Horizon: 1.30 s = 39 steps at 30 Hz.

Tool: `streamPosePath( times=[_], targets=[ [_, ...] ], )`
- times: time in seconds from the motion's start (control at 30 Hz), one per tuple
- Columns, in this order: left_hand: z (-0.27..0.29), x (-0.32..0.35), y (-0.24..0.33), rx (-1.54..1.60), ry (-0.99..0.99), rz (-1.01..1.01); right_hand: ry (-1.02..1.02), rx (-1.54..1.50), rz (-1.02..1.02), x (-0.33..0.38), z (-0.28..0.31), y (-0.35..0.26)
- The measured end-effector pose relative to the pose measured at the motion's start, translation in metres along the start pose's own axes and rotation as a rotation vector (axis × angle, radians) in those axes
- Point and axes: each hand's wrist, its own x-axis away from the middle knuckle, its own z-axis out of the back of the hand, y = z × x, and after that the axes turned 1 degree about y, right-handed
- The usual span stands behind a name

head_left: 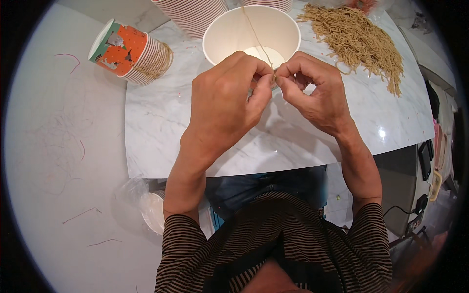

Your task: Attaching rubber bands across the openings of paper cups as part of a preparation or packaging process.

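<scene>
My left hand (229,97) and my right hand (312,93) meet fingertip to fingertip above a marble table (161,122). Both pinch a thin tan string (254,34) that runs up and away from my fingers over an open white paper cup (251,34). The cup stands upright just beyond my hands, its inside bare apart from the string crossing it.
A heap of tan strings (361,39) lies at the far right of the table. A stack of orange-and-green printed paper cups (129,53) lies on its side at the far left, string looped on it. More stacked cups (195,14) stand behind. Loose threads litter the pale floor (63,146).
</scene>
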Motion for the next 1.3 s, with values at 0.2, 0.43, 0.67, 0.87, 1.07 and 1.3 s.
streamPosePath(
  times=[0.2,0.43,0.67,0.87,1.07,1.3],
  targets=[
    [0.014,-0.003,0.005,0.323,-0.163,0.343,-0.012,-0.067,-0.022,0.001,0.003,0.003],
    [0.02,-0.006,0.008,0.368,-0.208,0.52,0.095,0.054,0.146,0.001,0.0,-0.003],
    [0.016,-0.006,0.01,0.356,-0.205,0.507,0.214,0.347,0.443,0.0,-0.009,0.001],
    [0.016,-0.004,0.01,0.365,-0.204,0.485,0.206,0.234,0.368,0.002,-0.01,-0.002],
    [0.018,-0.005,0.011,0.386,-0.192,0.557,0.215,0.072,0.248,0.003,-0.007,0.006],
    [0.015,-0.004,0.011,0.387,-0.184,0.51,0.163,0.231,0.347,0.003,-0.009,0.0]
  ],
)
